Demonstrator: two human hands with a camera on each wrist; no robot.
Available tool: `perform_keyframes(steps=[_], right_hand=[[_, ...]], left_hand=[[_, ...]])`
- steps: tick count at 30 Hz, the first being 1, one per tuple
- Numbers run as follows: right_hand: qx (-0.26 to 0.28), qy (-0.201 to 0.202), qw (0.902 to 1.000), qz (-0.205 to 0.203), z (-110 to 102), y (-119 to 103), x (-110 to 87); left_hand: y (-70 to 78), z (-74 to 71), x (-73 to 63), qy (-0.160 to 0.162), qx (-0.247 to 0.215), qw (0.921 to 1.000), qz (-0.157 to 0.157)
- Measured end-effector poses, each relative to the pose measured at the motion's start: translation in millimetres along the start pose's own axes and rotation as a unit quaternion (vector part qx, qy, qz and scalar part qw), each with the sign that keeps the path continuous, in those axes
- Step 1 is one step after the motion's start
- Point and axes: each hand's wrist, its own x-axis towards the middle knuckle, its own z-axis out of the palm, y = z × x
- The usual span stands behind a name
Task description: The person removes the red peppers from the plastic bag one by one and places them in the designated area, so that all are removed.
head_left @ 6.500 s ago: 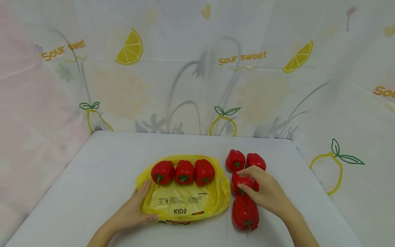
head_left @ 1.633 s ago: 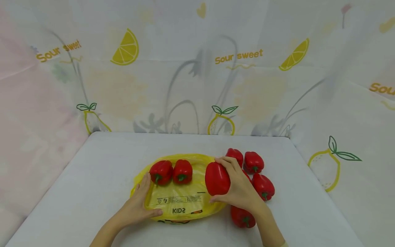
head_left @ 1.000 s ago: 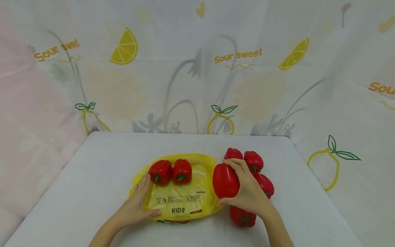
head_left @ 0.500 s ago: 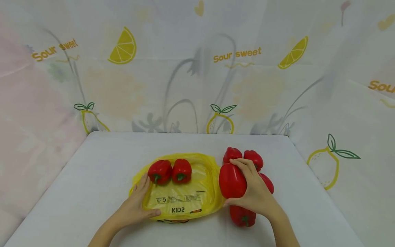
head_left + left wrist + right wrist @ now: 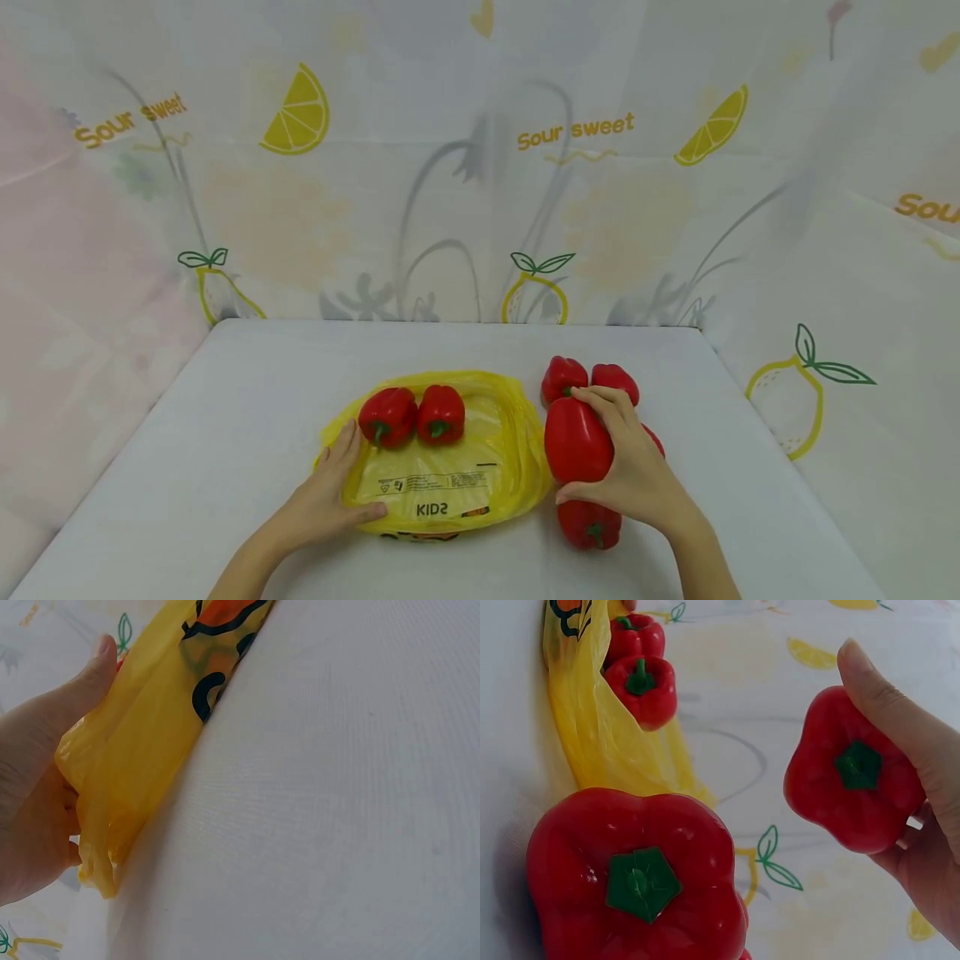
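Note:
A yellow plastic bag [image 5: 480,521] lies spread open on the table, with two red bell peppers [image 5: 387,417] side by side at its back left. My left hand [image 5: 322,504] rests against the bag's left edge, fingers and thumb extended. Just right of the bag, my right hand [image 5: 637,471] holds another red bell pepper [image 5: 577,440] between thumb and fingers. In the right wrist view the held pepper [image 5: 847,776] hangs clear of the table, green stem end toward the camera. A loose bell pepper [image 5: 588,527] stands just in front of it, large in the right wrist view.
Behind my right hand sit two more bell peppers, one at the left [image 5: 564,379] and one at the right [image 5: 615,382]. Another pepper [image 5: 654,439] is mostly hidden by that hand. A lemon-print cloth [image 5: 420,167] hangs behind the white table [image 5: 255,400].
The third pepper has left the bag in my right hand, which has carried it rightward over the loose peppers. One loose pepper has shifted right. My left hand has stayed at the bag.

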Motion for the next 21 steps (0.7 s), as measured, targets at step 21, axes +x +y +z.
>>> perform_keyframes(steps=[21], right_hand=[[-0.026,0.014,0.9994,0.019,-19.0,13.5,-17.5]], left_hand=[[-1.3,1.9,2.1,-0.013,0.0,0.9999,-0.003]])
